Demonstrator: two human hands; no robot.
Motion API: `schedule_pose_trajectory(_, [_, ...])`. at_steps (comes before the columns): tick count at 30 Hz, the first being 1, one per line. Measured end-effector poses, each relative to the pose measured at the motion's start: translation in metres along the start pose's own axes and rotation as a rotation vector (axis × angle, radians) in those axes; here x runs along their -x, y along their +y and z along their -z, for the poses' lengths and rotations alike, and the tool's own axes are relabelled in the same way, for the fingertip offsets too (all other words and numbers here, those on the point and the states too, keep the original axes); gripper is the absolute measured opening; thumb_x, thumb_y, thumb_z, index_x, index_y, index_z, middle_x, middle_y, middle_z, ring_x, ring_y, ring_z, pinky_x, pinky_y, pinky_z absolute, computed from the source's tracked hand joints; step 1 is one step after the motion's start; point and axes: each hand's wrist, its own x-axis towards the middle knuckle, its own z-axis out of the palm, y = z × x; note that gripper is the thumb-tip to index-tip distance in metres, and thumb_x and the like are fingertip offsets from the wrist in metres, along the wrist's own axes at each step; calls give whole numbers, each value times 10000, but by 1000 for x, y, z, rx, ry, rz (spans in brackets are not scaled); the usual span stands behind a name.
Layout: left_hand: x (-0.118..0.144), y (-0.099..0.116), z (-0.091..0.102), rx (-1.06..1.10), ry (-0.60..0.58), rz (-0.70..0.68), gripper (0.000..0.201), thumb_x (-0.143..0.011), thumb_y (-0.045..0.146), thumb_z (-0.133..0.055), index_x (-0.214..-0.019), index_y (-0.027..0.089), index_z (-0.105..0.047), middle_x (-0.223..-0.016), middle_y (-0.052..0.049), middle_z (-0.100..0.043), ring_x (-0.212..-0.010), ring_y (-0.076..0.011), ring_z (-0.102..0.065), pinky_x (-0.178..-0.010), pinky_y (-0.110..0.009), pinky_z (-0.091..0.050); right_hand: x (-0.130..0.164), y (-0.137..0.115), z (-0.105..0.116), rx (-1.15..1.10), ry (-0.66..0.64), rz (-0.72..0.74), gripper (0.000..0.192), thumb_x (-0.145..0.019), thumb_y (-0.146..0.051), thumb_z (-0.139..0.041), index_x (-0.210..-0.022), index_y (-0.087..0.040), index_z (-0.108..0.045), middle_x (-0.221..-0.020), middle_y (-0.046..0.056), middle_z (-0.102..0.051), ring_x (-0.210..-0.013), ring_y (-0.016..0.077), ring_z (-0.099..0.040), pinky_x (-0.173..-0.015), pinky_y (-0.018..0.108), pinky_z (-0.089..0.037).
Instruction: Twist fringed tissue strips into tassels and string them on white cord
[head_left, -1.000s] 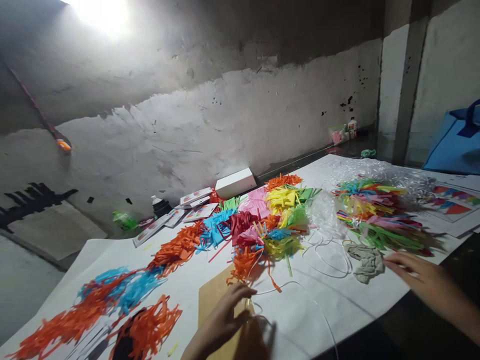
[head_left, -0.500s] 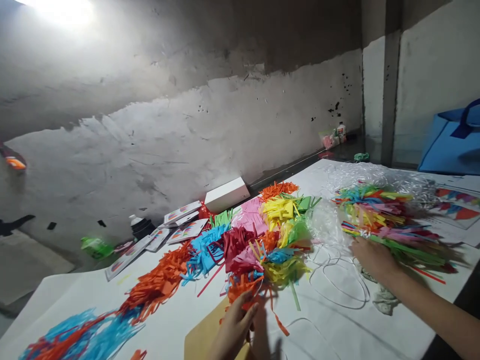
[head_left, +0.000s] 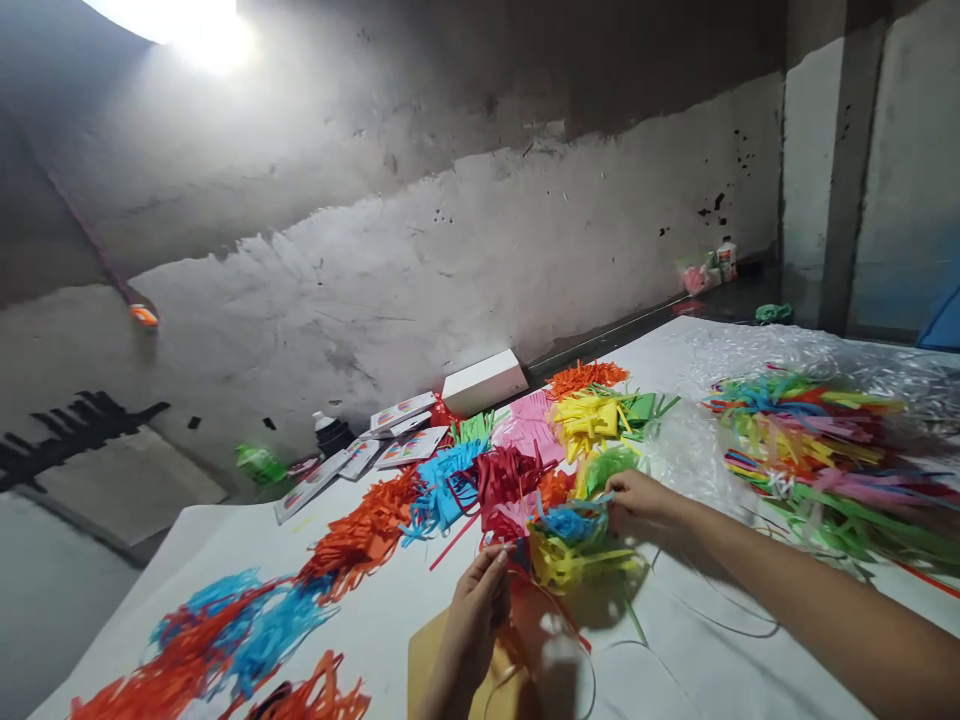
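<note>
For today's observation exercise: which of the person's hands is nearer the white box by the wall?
Right. The right hand reaches into the paper fringes just in front of the white box; the left hand sits farther back, near the table's front edge.

Beside our right hand's fingers we see a blue paper tuft over yellow strips — green fringe just beyond. Past our left hand's fingertips lie magenta strips and orange ones; beneath — a tan card on white sheeting.
</note>
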Motion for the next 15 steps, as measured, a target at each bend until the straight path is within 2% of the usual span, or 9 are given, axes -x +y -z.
schedule_pose_trajectory(3, [6, 16, 13, 40, 51, -91, 633, -616, 673, -816, -951, 168, -633, -520, 149, -212, -461, -53, -122, -419, -181, -136, 21, -12, 27, -180, -68, 97, 279, -1014, -407, -595, -1101, -144, -631, -931, 18, -658, -689, 117, -631, -606, 262, -554])
schedule_pose_trajectory(6, [20, 35, 24, 50, 81, -188, 551, -682, 636, -794, -940, 175, -637, -537, 137, -228, -465, -55, -155, -430, -174, -175, 55, -30, 60, -292, -91, 166, 390, -1017, -525, -535, -984, -148, -625, -664, -63, -523, -453, 57, -420, -432, 190, -374])
schedule_pose_trajectory(9, [42, 56, 26, 2, 84, -274, 450, -742, 573, -781, -904, 169, -667, -528, 116, -302, -461, -59, -224, -438, -176, -207, 92, -54, 83, -304, -74, 203, 479, -867, -628, -677, -835, -151, -666, -575, -71, -439, -463, 60, -335, -431, 200, -259])
schedule_pose_trajectory(11, [60, 69, 22, -153, 93, -414, 366, -794, 521, -744, -895, 172, -698, -540, 73, -439, -471, -81, -338, -449, -189, -285, 115, -69, 91, -290, -35, 215, 498, -824, -653, -692, -800, -156, -701, -560, -55, -439, -488, 75, -338, -454, 215, -246])
schedule_pose_trajectory(13, [79, 80, 16, -404, 90, -593, 265, -835, 452, -698, -866, 191, -724, -628, 8, -616, -542, -129, -505, -518, -221, -412, 136, -79, 94, -266, -2, 220, 496, -817, -656, -684, -791, -164, -733, -553, -37, -472, -502, 90, -369, -476, 227, -266])
schedule_pose_trajectory(15, [96, 89, 9, -626, 90, -718, 204, -862, 391, -650, -822, 209, -733, -705, -23, -710, -612, -167, -606, -595, -248, -487, 155, -83, 95, -231, 18, 220, 469, -768, -636, -736, -728, -169, -749, -562, -11, -541, -531, 111, -438, -503, 235, -309])
